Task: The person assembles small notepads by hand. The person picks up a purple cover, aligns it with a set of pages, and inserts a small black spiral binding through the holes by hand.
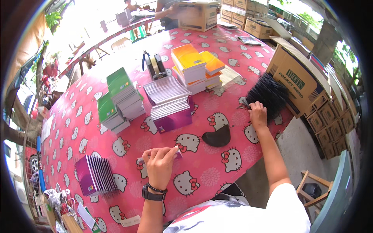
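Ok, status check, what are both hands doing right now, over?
Left hand pressing a small purple notebook on the pink tablecloth. Right hand reaching into the black binding combs. Dark cutout lies between them.

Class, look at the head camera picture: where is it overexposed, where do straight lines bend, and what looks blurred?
Head view: daylight burns out the far table end at top left; the cardboard boxes curve toward the rim, fisheye distortion; a dark ring frames the picture; the left hand is slightly soft, the right hand sharper.

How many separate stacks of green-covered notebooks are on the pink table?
2: a taller stack of green notebooks toward the table's middle, and a lower stack touching its left-front side. Others may be hidden behind.
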A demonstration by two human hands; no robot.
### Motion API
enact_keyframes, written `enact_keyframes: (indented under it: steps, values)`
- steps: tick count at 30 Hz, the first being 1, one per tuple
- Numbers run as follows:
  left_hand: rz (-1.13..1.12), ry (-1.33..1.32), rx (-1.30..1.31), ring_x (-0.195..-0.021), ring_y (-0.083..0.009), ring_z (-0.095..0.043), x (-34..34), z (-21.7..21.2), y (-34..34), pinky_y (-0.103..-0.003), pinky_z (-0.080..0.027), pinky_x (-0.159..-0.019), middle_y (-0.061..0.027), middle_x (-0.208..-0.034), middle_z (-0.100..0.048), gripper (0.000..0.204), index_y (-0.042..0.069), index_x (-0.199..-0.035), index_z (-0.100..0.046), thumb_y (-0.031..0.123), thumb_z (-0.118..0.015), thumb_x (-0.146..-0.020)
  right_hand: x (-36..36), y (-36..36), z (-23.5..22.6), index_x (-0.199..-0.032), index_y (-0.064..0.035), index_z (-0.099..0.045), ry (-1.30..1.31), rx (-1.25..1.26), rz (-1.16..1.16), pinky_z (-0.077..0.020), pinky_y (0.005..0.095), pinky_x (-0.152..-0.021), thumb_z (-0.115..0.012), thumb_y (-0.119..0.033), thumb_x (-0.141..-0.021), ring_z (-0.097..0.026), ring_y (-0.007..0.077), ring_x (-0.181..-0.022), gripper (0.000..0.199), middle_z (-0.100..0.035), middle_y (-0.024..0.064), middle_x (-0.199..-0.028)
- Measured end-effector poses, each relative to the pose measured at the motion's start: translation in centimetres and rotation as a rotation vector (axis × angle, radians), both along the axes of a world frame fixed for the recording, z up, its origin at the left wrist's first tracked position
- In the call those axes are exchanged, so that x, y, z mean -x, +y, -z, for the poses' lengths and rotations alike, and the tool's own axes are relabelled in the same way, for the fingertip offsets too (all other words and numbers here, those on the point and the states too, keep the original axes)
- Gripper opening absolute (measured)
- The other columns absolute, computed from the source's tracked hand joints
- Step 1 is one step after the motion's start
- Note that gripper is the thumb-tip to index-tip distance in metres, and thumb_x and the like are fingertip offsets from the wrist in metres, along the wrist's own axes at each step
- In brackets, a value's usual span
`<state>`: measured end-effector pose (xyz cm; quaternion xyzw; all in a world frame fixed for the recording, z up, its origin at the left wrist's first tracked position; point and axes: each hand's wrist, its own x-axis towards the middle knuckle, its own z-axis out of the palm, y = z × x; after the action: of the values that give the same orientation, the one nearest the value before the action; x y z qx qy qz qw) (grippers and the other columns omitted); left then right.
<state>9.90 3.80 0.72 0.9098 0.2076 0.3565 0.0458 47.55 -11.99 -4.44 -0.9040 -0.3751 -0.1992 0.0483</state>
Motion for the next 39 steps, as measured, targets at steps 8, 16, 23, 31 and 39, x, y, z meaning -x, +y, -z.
enact_keyframes:
  steps: [8,16,23,31,39]
  values:
    - [-0.036,0.014,0.033,-0.077,-0.0128,-0.055,-0.4,1.0,-0.1,-0.032,-0.036,-0.075,0.0041,-0.085,-0.062,0.033,0.014,-0.107,-0.067,0.013,-0.07,-0.074,3.9,0.1,-5.7,-0.111,-0.0022,-0.059,0.336,-0.399,-0.279,-0.0466,0.0421,-0.08,-0.048,-0.011,-0.093,-0.058,0.0343,-0.089,0.023,-0.057,0.0177,-0.095]
    - [-0.006,-0.048,0.031,-0.074,-0.0147,-0.058,0.2,1.7,0.4,-0.031,-0.04,-0.069,0.0019,-0.084,-0.066,0.028,0.011,-0.106,-0.067,0.013,-0.069,-0.078,21.0,7.7,-4.3,-0.112,-0.003,-0.056,0.827,-0.543,-0.614,-0.0479,0.0414,-0.078,-0.047,-0.012,-0.094,-0.059,0.0362,-0.091,0.022,-0.058,0.0174,-0.096]
    - [0.056,-0.079,0.081,-0.074,-0.0166,-0.06,0.0,1.6,0.6,-0.032,-0.042,-0.071,0.0006,-0.082,-0.067,0.021,0.009,-0.097,-0.068,0.012,-0.069,-0.076,23.4,9.3,-2.9,-0.112,-0.003,-0.055,0.859,-0.592,-0.726,-0.0504,0.0387,-0.071,-0.052,-0.003,-0.09,-0.062,0.0332,-0.086,0.023,-0.06,0.0154,-0.098]
    - [0.079,-0.121,0.241,-0.074,-0.0169,-0.061,0.8,1.1,0.5,-0.032,-0.043,-0.072,-0.0004,-0.077,-0.066,0.024,0.011,-0.096,-0.064,0.009,-0.071,-0.073,20.3,6.9,-6.1,-0.097,-0.0035,-0.064,1.23,-0.308,-0.841,-0.049,0.0273,-0.069,-0.065,0.001,-0.08,-0.061,0.0147,-0.077,0.018,-0.062,0.0061,-0.093]
    - [0.115,-0.078,0.286,-0.074,-0.0181,-0.061,1.1,1.0,0.7,-0.031,-0.043,-0.073,-0.0006,-0.084,-0.067,0.03,0.011,-0.101,-0.062,0.009,-0.071,-0.073,19.9,7.4,-5.1,-0.099,-0.0041,-0.066,1.125,-0.279,-1.038,-0.0486,0.0233,-0.068,-0.064,0.003,-0.08,-0.06,0.0096,-0.078,0.02,-0.062,0.0046,-0.088]
